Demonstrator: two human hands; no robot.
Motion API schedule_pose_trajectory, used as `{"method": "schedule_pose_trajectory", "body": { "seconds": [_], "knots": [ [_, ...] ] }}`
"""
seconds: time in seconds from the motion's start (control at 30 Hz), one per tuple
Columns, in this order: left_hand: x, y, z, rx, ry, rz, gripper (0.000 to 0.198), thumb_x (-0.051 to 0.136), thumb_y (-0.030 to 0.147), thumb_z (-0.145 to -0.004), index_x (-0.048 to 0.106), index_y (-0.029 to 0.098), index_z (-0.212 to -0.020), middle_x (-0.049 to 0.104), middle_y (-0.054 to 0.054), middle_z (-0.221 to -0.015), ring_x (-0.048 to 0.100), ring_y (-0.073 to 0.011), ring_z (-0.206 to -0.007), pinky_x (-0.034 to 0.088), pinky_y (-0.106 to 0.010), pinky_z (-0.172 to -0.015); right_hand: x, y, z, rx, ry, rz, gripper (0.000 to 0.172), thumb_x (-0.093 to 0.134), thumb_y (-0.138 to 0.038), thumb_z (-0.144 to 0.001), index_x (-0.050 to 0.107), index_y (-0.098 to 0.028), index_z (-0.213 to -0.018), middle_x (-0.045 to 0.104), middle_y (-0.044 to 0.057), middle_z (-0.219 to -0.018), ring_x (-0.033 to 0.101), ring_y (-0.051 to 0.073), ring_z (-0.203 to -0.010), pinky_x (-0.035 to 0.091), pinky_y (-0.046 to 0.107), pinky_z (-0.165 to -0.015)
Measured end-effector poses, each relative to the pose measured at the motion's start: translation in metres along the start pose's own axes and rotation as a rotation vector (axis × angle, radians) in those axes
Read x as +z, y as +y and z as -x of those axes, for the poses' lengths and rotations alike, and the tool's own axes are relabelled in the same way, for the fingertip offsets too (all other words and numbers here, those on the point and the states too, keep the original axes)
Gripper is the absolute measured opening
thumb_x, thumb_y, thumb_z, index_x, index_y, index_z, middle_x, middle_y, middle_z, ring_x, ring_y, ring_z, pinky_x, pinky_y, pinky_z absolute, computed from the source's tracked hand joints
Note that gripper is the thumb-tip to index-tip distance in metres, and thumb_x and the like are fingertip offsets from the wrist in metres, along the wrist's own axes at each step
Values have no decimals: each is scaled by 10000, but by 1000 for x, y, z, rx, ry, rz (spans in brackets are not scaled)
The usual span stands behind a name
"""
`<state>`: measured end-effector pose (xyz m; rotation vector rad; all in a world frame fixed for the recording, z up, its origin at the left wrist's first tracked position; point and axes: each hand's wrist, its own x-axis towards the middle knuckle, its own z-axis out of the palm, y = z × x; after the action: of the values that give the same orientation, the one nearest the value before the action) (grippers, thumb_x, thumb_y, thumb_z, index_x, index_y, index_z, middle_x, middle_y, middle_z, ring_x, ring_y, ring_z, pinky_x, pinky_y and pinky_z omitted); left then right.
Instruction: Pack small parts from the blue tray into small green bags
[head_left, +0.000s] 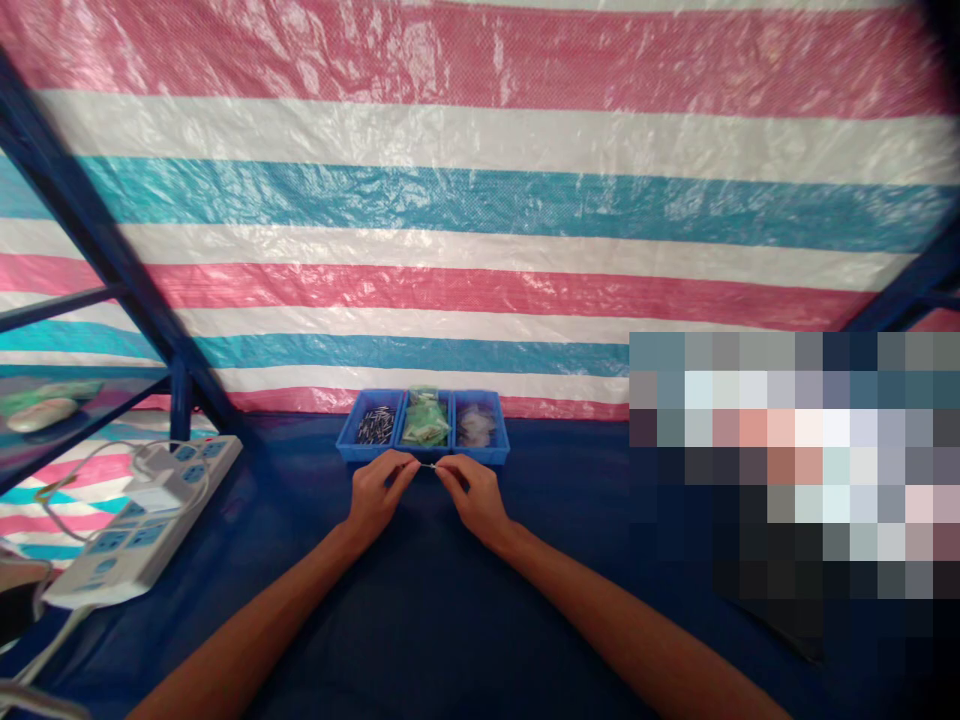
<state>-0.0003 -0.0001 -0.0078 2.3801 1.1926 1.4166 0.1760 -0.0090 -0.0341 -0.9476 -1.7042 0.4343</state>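
At the far left, a blue steel frame (pixel 97 220) slants up past a shelf (pixel 112 398), which carries a green packet (pixel 52 393) and a pale oval object (pixel 41 416). Below it, a white power strip (pixel 142 520) lies on the bench (pixel 450 620), which is covered in dark blue sheeting, with a thin white cable (pixel 90 470) looping over the strip.

Moving right, my left hand (pixel 379 495) is raised just in front of the blue bins, its thumb and fingertips pinched narrowly on one end of a small silvery piece (pixel 427 465). My right hand (pixel 472 497) pinches the other end just as narrowly, so the piece spans the small gap between my hands, above the bench and just in front of the bins. It is too small for me to tell exactly what it is.

Three blue bins stand side by side. The left bin (pixel 346 447) holds dark metal pins (pixel 375 425), the middle bin (pixel 424 452) green bags (pixel 425 425), and the right bin (pixel 487 455) clear bags (pixel 476 425) of small parts.

Behind them hangs a striped pink, white and teal tarpaulin (pixel 480 200). The bench's right side is hidden by a pixelated patch.
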Motion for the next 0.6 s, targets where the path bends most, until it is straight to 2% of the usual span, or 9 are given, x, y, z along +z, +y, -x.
{"method": "schedule_pose_trajectory", "body": {
  "seconds": [0.13, 0.23, 0.3, 0.33, 0.47, 0.6],
  "knots": [
    [1, -1, 2, 62, 38, -22, 131, 556, 263, -857, 624, 173, -791, 659, -23, -734, 603, -122, -634, 486, -234, -618, 0, -1, -1, -18, -6, 1, 223, 460, -269, -909, 668, -188, -903, 674, 47, -820, 626, 162, -750, 486, 267, -722],
    [-5, -11, 1, 156, 226, -122, 87, 594, 223, -832, 631, 176, -770, 665, -22, -704, 618, -135, -645, 491, -252, -639, 0, -1, -1, -11, -3, -1, 260, 427, -259, -921, 664, -184, -999, 683, 59, -870, 635, 170, -784, 491, 280, -755],
    [-14, -24, -4, 206, 383, -221, 48, 622, 205, -810, 648, 178, -781, 681, -38, -726, 632, -160, -694, 490, -282, -683, 0, 0, -1, 0, -6, 4, 283, 410, -263, -925, 660, -178, -1029, 683, 62, -869, 638, 173, -783, 494, 285, -754],
    [-19, -32, -7, 209, 416, -259, 38, 630, 206, -804, 656, 180, -796, 688, -47, -747, 631, -167, -713, 486, -288, -690, -1, 0, 0, 3, -13, 6, 287, 407, -265, -925, 662, -176, -1024, 683, 61, -860, 639, 174, -778, 494, 286, -750],
    [-31, -62, -18, 121, 420, -408, 102, 608, 265, -828, 681, 196, -847, 700, -57, -795, 612, -169, -719, 452, -299, -702, -1, 0, 0, 8, -46, 10, 279, 407, -260, -923, 667, -174, -976, 681, 55, -847, 636, 171, -774, 490, 282, -756],
    [-26, -73, -19, 103, 338, -501, 139, 594, 293, -838, 689, 202, -793, 685, -44, -725, 585, -162, -673, 383, -293, -651, -2, -1, -1, 6, -59, 7, 268, 409, -250, -924, 663, -172, -953, 680, 53, -844, 631, 167, -770, 481, 279, -769]
  ]
}}
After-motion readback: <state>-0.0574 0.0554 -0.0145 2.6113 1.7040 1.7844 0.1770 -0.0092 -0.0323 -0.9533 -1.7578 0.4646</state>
